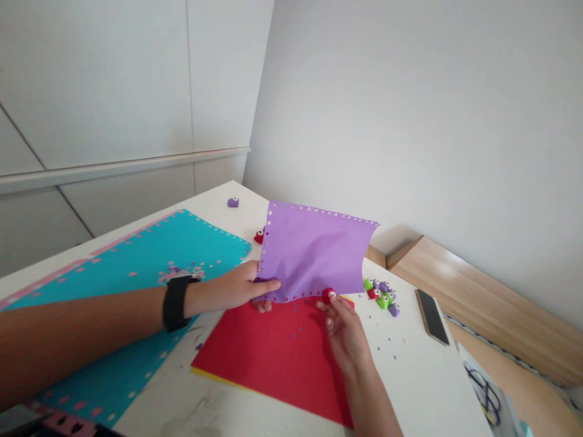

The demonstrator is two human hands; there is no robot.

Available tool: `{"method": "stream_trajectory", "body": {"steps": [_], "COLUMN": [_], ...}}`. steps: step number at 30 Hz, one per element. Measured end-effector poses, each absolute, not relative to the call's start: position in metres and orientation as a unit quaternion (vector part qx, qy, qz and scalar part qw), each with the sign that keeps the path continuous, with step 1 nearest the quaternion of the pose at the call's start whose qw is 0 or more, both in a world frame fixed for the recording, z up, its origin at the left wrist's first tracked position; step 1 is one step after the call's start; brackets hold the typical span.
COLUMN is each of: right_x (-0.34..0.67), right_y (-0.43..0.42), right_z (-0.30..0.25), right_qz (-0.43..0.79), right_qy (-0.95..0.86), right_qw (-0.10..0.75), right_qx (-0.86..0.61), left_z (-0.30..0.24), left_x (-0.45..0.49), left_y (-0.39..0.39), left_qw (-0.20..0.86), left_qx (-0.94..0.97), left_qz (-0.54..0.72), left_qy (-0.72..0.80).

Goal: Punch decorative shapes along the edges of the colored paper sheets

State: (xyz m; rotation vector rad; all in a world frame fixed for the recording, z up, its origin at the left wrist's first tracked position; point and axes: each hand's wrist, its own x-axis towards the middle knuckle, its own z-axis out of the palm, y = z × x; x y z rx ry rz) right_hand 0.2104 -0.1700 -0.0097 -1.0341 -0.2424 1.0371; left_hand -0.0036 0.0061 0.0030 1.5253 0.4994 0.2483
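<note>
A purple paper sheet (314,249) is held up, with small shapes punched along its top, left and bottom edges. My left hand (259,285) pinches its lower left corner, thumb in front. At the sheet's bottom edge, toward the right, my right hand (344,328) grips a small red craft punch (328,295) with a white button. The punch sits on the paper's edge. Beneath both hands lies a red paper sheet (273,352) with a yellow one showing under it. Tiny punched bits are scattered on the red sheet.
Blue paper (209,237) with punched edges and a confetti heap (182,272) lies left, over pink paper. Several red, green and purple punches (382,294) cluster at right, near a phone (432,315). A purple punch (233,202) stands at the table's far corner. Walls border the table behind.
</note>
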Motion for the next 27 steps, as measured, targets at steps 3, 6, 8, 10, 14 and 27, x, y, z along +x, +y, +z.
{"method": "stream_trajectory", "body": {"steps": [3, 6, 8, 10, 14, 27], "right_x": [0.2107, 0.211, 0.2109, 0.2107, 0.2107, 0.2079], "right_y": [-0.1702, -0.1708, -0.171, -0.171, -0.1699, -0.1647], "right_z": [-0.0111, -0.0128, -0.0141, -0.0151, -0.0159, -0.0197], "right_qz": [0.477, 0.474, 0.47, 0.468, 0.465, 0.436], "right_qy": [-0.111, -0.119, -0.13, -0.14, -0.15, -0.153], "right_qw": [0.734, 0.731, 0.731, 0.732, 0.736, 0.755], "right_qx": [-0.472, -0.476, -0.477, -0.475, -0.468, -0.465], "left_z": [0.0022, 0.0019, 0.0027, 0.0038, 0.0026, 0.003], "left_x": [-0.0036, -0.0036, -0.0038, -0.0042, -0.0048, -0.0059], "left_y": [0.0061, 0.0068, 0.0074, 0.0076, 0.0079, 0.0059], "left_qw": [0.688, 0.694, 0.698, 0.7, 0.707, 0.73], "left_qx": [0.681, 0.677, 0.674, 0.671, 0.663, 0.639], "left_qz": [0.112, 0.108, 0.101, 0.096, 0.091, 0.086], "left_qy": [0.223, 0.219, 0.22, 0.224, 0.227, 0.225]}}
